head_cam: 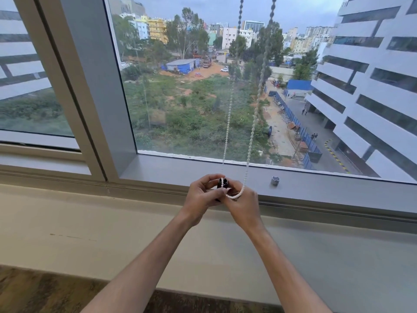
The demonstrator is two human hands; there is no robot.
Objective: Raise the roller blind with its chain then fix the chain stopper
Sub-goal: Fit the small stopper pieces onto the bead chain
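The dark chain stopper (223, 183) was pinched upright between the closed fingers of the left hand (200, 198) and right hand (242, 203). The bead chain (252, 123) looped over the right hand, its two strands rising straight above the stopper.

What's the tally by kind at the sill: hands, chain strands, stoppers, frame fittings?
Hands: 2, left hand and right hand
Bead chain strands: 2
Dark chain stopper: 1
Grey fitting on the frame: 1
Total: 6
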